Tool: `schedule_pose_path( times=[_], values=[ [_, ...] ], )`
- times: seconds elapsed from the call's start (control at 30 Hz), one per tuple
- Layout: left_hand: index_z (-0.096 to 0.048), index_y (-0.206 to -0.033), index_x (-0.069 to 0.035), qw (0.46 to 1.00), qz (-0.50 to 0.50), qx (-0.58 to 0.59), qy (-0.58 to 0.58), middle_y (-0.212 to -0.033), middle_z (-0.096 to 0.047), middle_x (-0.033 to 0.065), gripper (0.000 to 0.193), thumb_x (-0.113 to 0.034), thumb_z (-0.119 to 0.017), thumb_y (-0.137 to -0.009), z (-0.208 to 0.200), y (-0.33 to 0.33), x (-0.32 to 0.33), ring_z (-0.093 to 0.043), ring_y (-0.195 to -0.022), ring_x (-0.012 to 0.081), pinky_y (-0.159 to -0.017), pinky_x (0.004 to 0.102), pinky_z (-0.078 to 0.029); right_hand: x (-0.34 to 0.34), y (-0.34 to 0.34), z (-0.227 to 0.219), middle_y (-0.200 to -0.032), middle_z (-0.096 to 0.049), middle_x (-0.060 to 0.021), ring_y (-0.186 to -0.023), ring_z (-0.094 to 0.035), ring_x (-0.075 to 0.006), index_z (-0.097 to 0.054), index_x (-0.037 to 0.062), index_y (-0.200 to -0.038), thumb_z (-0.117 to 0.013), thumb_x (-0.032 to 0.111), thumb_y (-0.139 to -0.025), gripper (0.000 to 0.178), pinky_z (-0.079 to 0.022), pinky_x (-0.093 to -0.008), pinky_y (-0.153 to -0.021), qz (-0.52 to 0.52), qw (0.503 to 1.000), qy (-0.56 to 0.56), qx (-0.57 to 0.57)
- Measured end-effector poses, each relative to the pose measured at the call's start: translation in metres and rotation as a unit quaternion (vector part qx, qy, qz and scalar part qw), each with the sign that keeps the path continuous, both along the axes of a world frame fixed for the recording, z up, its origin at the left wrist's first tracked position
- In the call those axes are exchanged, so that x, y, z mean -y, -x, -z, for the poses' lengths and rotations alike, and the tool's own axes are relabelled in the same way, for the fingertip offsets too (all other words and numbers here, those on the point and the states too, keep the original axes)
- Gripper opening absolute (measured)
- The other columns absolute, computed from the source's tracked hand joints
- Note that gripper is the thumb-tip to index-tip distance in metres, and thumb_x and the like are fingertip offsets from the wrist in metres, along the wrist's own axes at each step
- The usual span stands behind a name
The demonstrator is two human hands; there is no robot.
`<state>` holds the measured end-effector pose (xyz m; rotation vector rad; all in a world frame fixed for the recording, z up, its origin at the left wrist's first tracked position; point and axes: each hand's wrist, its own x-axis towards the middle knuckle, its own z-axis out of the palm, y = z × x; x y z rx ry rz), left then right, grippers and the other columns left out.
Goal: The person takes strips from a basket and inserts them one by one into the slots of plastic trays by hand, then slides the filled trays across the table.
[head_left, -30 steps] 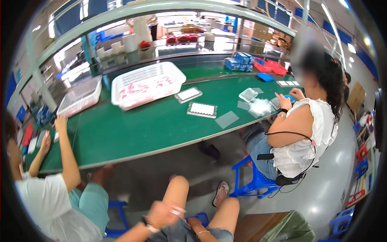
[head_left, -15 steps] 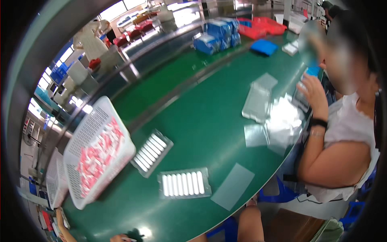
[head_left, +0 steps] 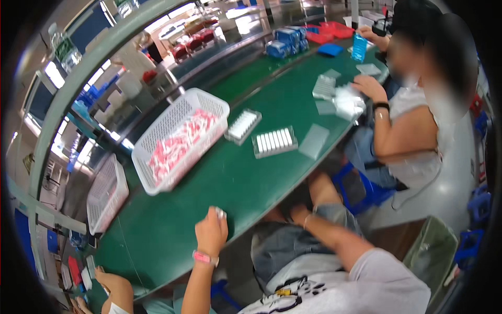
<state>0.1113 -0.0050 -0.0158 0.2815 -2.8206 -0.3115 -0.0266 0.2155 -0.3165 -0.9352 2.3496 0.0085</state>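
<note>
My left hand [head_left: 210, 232], with a pink band at its wrist, is closed over the near table edge. A small white piece [head_left: 220, 213] shows between its thumb and fingers; its kind is too small to tell. My right hand [head_left: 300, 214] rests low by my lap, off the table, its fingers unclear. Beyond my left hand stands a white perforated basket [head_left: 222, 107] holding many pink-and-white small pieces [head_left: 180, 144]. To its right lie two clear trays, one tray [head_left: 244, 125] angled and another tray [head_left: 274, 142] nearer, both with rows of white sticks. A translucent sheet [head_left: 314, 140] lies beside them.
A second white basket [head_left: 107, 204] stands at the left. At the right a co-worker [head_left: 402, 125] holds up a blue packet [head_left: 359, 47] near clear trays [head_left: 324, 86] and shiny film [head_left: 349, 102]. Blue packs [head_left: 286, 42] and red trays [head_left: 334, 30] sit farther back.
The view has swung, bringing my lap and right arm into sight. My left hand now shows fully at the table edge. The co-worker at the right has lifted a blue packet.
</note>
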Motion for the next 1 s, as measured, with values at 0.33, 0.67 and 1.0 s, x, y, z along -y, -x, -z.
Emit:
schedule_pose_path(
  times=[0.33,0.67,1.0],
  values=[
    [-0.048,-0.085,-0.003,0.817,-0.073,-0.422,-0.387,-0.069,-0.035,-0.0046,0.006,-0.006,-0.044,-0.087,0.013,0.0,0.008,-0.029,-0.058,0.0035,-0.049,0.022,-0.021,-0.048,-0.044,-0.208,-0.092,-0.056,-0.0141,-0.087,-0.058,-0.0318,-0.062,0.0022,-0.084,-0.065,0.039,-0.075,0.038,-0.049,-0.0431,-0.074,-0.219,0.945,0.22,-0.106],
    [-0.053,-0.084,-0.001,0.832,-0.099,-0.46,-0.293,-0.065,-0.046,0.0061,0.02,-0.018,-0.044,-0.09,0.018,-0.016,0.038,-0.04,-0.051,0.0163,-0.047,0.028,-0.031,-0.06,-0.046,-0.205,-0.086,-0.05,-0.01,-0.085,-0.055,-0.0282,-0.055,0.0053,-0.082,-0.056,0.023,-0.085,0.018,-0.049,-0.0389,-0.069,-0.083,0.917,0.366,-0.138],
    [-0.045,-0.084,-0.004,0.815,-0.238,-0.452,-0.273,-0.066,-0.029,-0.0054,0.018,-0.017,-0.04,-0.096,0.028,-0.005,0.051,-0.023,-0.055,0.0032,-0.048,0.022,-0.017,-0.083,0.025,-0.303,-0.059,-0.049,-0.0023,-0.049,-0.051,-0.0208,-0.062,0.0104,-0.109,-0.064,0.02,-0.085,0.026,-0.044,-0.0311,-0.047,-0.096,0.86,0.499,0.033]
  ],
)
